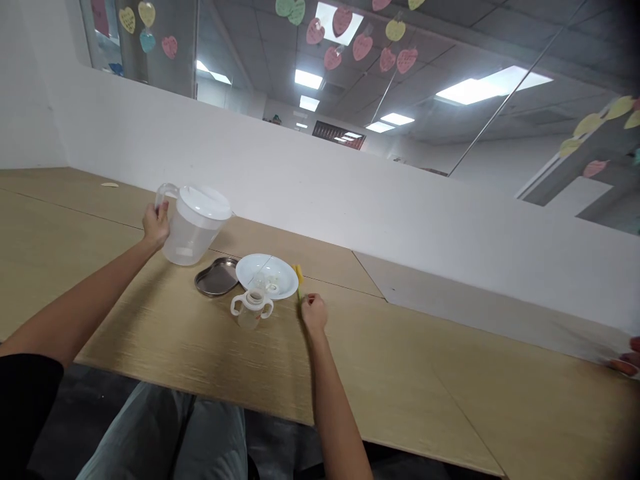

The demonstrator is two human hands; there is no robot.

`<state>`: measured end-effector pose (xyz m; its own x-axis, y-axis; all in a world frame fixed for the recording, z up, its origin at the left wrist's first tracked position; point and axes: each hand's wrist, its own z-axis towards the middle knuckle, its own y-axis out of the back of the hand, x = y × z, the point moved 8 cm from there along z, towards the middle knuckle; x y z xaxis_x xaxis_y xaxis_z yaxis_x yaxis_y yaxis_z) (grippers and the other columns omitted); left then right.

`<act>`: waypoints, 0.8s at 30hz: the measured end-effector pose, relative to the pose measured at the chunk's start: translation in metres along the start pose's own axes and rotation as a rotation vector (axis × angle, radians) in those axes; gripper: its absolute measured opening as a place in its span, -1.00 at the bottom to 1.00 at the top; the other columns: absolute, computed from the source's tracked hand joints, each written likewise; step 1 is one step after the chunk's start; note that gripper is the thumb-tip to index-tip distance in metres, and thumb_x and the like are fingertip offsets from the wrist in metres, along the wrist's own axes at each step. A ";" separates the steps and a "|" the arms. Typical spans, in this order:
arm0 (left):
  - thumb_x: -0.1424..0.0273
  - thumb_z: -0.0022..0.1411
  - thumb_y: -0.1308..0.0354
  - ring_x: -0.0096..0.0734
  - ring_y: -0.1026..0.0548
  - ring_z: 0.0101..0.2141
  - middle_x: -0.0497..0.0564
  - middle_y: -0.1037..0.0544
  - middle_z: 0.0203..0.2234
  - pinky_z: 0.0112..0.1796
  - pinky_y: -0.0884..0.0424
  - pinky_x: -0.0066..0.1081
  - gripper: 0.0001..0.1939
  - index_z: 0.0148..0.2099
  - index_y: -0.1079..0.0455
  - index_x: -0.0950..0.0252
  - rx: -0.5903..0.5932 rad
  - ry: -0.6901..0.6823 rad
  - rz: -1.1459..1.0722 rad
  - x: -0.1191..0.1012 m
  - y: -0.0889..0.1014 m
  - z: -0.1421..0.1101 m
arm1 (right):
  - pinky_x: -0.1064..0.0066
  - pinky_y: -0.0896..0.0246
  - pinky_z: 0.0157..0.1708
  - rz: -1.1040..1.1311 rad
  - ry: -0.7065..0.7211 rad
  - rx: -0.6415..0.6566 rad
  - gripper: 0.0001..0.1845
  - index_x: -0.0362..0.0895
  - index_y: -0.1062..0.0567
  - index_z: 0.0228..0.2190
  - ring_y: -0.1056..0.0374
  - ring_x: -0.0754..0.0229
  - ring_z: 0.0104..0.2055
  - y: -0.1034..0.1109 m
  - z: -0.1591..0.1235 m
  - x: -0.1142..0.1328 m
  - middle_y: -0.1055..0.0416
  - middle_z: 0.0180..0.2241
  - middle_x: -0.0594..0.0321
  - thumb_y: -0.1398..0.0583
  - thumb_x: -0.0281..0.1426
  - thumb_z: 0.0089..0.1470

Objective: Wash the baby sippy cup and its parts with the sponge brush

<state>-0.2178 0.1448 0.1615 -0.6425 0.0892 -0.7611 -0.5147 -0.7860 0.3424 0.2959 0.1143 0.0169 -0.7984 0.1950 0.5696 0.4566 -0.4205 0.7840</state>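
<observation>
Grey trousers (165, 433) at the bottom of the view, below the near edge of a pale wood-grain table (380, 373); black sleeve (25, 407) on the left arm.

Right hand (314, 315): fingers pressed together, pinching the thin stem of a slim yellow implement (299, 280), held upright, its tip blurred, just beside the plate's rim. Left hand (156, 225): fingers closed around the loop handle of a translucent plastic jug (194, 233) with a white lid, the jug leaning slightly; contact between jug and table impossible to tell.

Between the hands: a clear two-handled sippy cup (251, 312), upright, with white handles and collar, overlapping the near rim of a white plate (265, 267); contact between the two impossible to tell. On the plate, a small clear piece (273, 283), too blurred to identify. Just left of the plate, a dark steel tray (217, 276).

Farther off: a pale scrap (109, 185) on the table; a co-worker's fingers (625, 357) at the right edge; a white partition (320, 193); beyond it, paper hearts (343, 20) and ceiling lights (309, 79).
</observation>
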 end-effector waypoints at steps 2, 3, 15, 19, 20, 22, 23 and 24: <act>0.23 0.42 0.08 -0.43 -0.25 -0.35 -0.08 -0.28 -0.46 -0.31 -0.15 -0.44 -0.72 -0.31 -0.13 0.29 -0.020 -0.017 -0.002 -0.023 0.004 0.009 | 0.38 -0.17 -0.20 -0.037 0.014 0.020 -0.66 -0.22 -0.50 -0.15 -0.42 0.04 -0.11 -0.003 -0.001 0.003 -0.52 -0.15 -0.01 -0.02 -0.34 0.18; 0.22 0.42 0.07 -0.42 -0.26 -0.34 -0.08 -0.28 -0.45 -0.31 -0.15 -0.44 -0.72 -0.32 -0.13 0.28 0.006 -0.044 0.008 -0.038 0.002 0.011 | 0.38 -0.17 -0.19 -0.050 0.023 0.029 -0.65 -0.22 -0.50 -0.15 -0.42 0.04 -0.10 -0.004 -0.002 0.004 -0.52 -0.15 -0.02 -0.02 -0.31 0.20; 0.18 0.33 -0.02 -0.05 -0.38 -0.11 0.15 -0.47 -0.24 -0.11 -0.24 -0.19 -0.72 -0.19 -0.30 0.31 0.308 -0.430 0.272 -0.157 -0.060 -0.039 | 0.39 -0.18 -0.15 -0.125 0.025 0.117 -0.60 -0.21 -0.45 -0.03 -0.40 0.05 -0.03 -0.011 -0.008 0.008 -0.48 -0.06 0.01 -0.09 -0.21 0.22; 0.15 0.35 0.01 0.01 -0.37 -0.05 0.19 -0.48 -0.19 -0.06 -0.23 -0.13 -0.70 -0.15 -0.32 0.30 0.381 -0.466 0.341 -0.165 -0.073 -0.058 | 0.41 -0.18 -0.16 -0.129 0.037 0.111 -0.62 -0.21 -0.46 -0.05 -0.42 0.08 -0.05 -0.010 -0.008 0.009 -0.48 -0.07 0.00 -0.10 -0.24 0.22; 0.15 0.35 0.01 0.01 -0.37 -0.05 0.19 -0.49 -0.19 -0.06 -0.23 -0.14 -0.69 -0.15 -0.33 0.30 0.386 -0.469 0.342 -0.167 -0.075 -0.060 | 0.41 -0.19 -0.17 -0.130 0.041 0.107 -0.63 -0.21 -0.47 -0.05 -0.42 0.08 -0.05 -0.010 -0.008 0.009 -0.48 -0.07 -0.01 -0.10 -0.25 0.22; 0.15 0.36 0.02 0.01 -0.37 -0.05 0.20 -0.49 -0.19 -0.07 -0.23 -0.14 -0.69 -0.14 -0.33 0.31 0.388 -0.467 0.337 -0.171 -0.079 -0.063 | 0.41 -0.18 -0.17 -0.130 0.049 0.104 -0.63 -0.22 -0.47 -0.06 -0.42 0.07 -0.06 -0.010 -0.007 0.009 -0.48 -0.07 -0.01 -0.11 -0.25 0.21; 0.15 0.36 0.01 0.02 -0.37 -0.04 0.20 -0.49 -0.19 -0.06 -0.23 -0.14 -0.68 -0.14 -0.33 0.31 0.385 -0.464 0.334 -0.173 -0.081 -0.063 | 0.41 -0.18 -0.16 -0.129 0.052 0.104 -0.63 -0.22 -0.47 -0.06 -0.42 0.07 -0.05 -0.011 -0.007 0.008 -0.48 -0.07 -0.01 -0.11 -0.26 0.21; 0.15 0.36 0.01 0.03 -0.37 -0.04 0.20 -0.50 -0.18 -0.06 -0.22 -0.14 -0.68 -0.13 -0.33 0.31 0.380 -0.461 0.331 -0.174 -0.083 -0.062 | 0.41 -0.18 -0.16 -0.127 0.054 0.104 -0.63 -0.23 -0.47 -0.07 -0.42 0.07 -0.05 -0.011 -0.007 0.008 -0.48 -0.07 -0.01 -0.10 -0.26 0.21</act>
<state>-0.0276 0.1564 0.2314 -0.9334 0.1987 -0.2988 -0.3585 -0.5552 0.7505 0.2817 0.1140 0.0113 -0.8710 0.1918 0.4524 0.3866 -0.3009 0.8718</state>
